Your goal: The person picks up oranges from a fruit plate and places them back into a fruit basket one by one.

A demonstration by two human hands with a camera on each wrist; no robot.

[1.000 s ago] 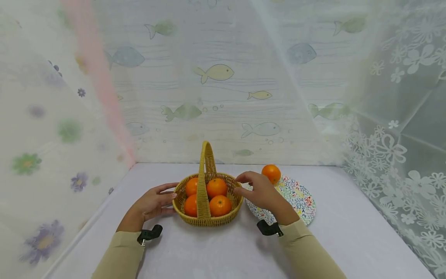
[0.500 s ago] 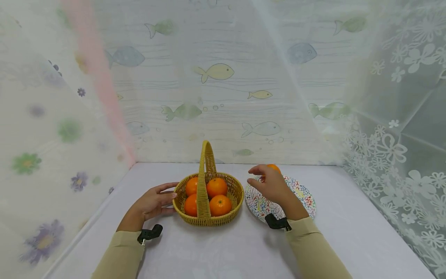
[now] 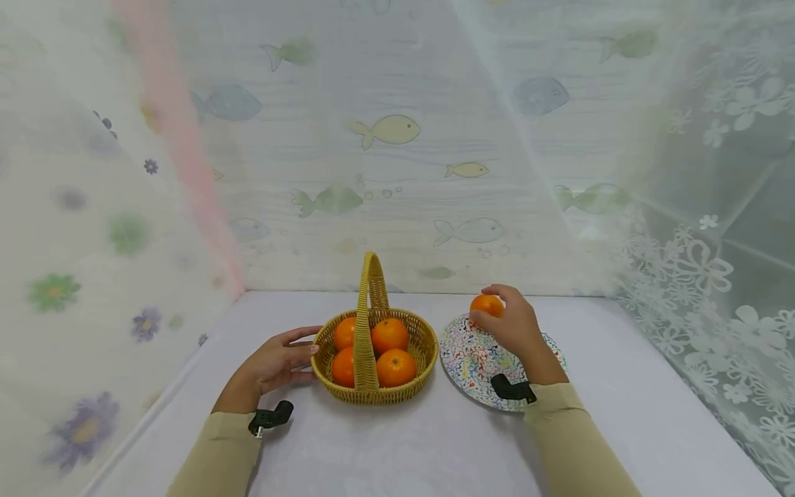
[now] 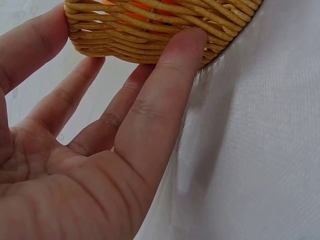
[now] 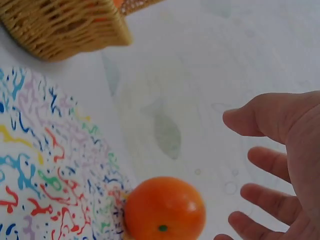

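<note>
A yellow wicker basket [image 3: 406,393] with a tall handle stands on the table, several oranges [image 3: 396,367] inside it. My left hand [image 3: 276,362] touches the basket's left side. In the left wrist view its thumb lies along the woven wall [image 4: 150,35], and other fingertips meet the wall farther along. To the right, my right hand [image 3: 515,324] is at a single orange [image 3: 486,305] by the far rim of a round, colourfully speckled plate [image 3: 472,359]. The right wrist view has the right hand [image 5: 280,170] with spread fingers, apart from that orange [image 5: 165,207].
White cloth covers the table [image 3: 373,449]. Behind it hangs a fish-patterned curtain [image 3: 397,172], with flowered sheeting [image 3: 81,310] on the left and lacy sheeting [image 3: 714,310] on the right. The plate lies close to the basket's right side.
My right hand has moved from the basket's right rim, rightward over the plate, to the single orange. My left hand and the basket have stayed in place.
</note>
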